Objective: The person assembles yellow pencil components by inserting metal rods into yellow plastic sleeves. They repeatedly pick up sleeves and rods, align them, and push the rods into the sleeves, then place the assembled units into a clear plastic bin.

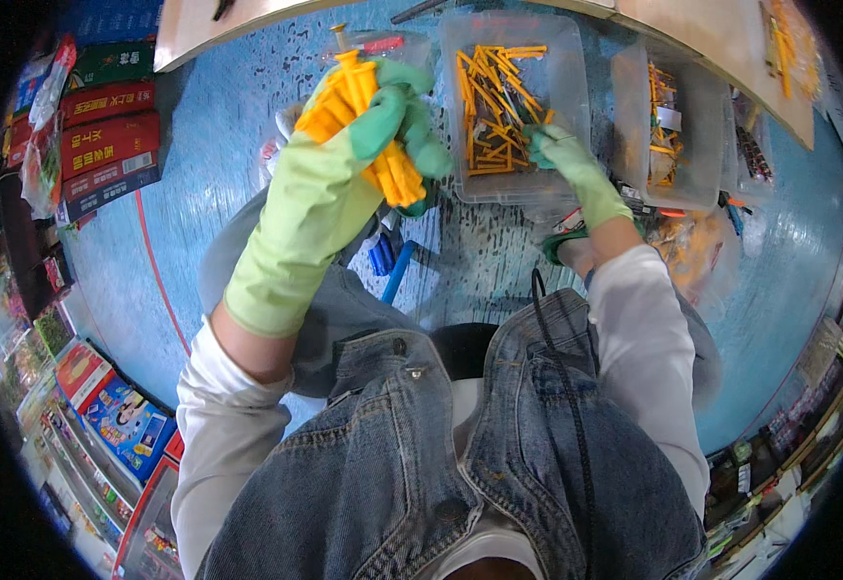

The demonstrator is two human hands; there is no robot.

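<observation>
The gloved fingers of the left hand (378,130) are curling tightly around a thick bundle of yellow plastic plugs (346,101), whose ends are poking out above and below the fist; one piece at the top is showing a metal head. The fingers of the right hand (562,155) are bending down inside the right side of a clear plastic bin (568,72), just beside a scatter of loose yellow pieces (499,106); from here I cannot tell whether they are gripping any. Both hands are wearing rubber gloves, pale green at the cuff and darker green toward the fingertips, and white sleeves are covering the forearms behind them.

The held bundle is hovering to the left of the bin, well above the blue floor (779,261). To the bin's right, a second clear bin (697,179) is holding more yellow pieces and a white-labelled packet (668,118). Nearer the person, a clear bag with orange contents (697,246) is lying on the floor. The person is wearing a denim garment (373,445). Beyond the bins a wooden board (673,24) is stretching across, and over on the left red boxes (107,145) are sitting stacked.
</observation>
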